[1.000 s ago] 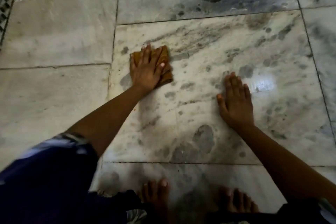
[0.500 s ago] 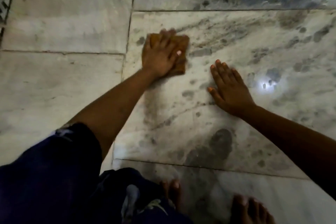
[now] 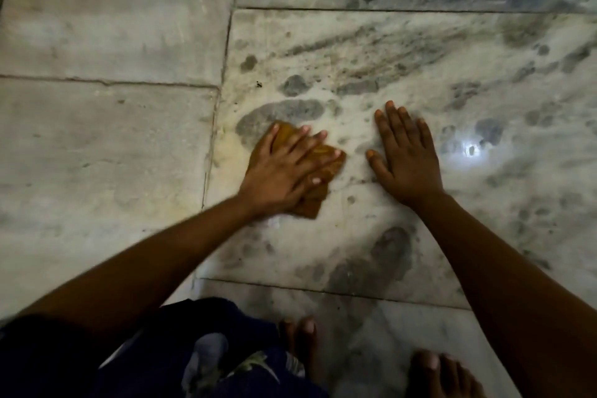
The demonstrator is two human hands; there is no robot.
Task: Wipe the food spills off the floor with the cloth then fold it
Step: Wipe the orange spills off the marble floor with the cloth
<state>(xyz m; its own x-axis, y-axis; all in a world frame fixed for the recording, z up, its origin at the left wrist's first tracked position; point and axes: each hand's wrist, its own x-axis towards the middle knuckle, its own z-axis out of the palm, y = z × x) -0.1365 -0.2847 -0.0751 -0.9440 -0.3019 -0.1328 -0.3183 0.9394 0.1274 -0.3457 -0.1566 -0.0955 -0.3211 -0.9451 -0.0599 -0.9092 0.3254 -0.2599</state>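
Bare marble floor (image 3: 106,145) lies open across the left half and the top of the frame, and to the far right past the bright glare. Mid-frame, the left hand (image 3: 284,168) flat on the brown cloth (image 3: 326,158) and the right hand (image 3: 405,155) flat on the floor leave a narrow strip between them. Bare feet (image 3: 300,342) block the lower edge.

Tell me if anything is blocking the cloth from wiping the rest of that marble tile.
Only the right hand, which lies flat on the tile beside the cloth, a small gap apart. The left hand presses the cloth down. Ahead of the cloth and toward the feet, the floor shows only dark blotches, nothing standing.
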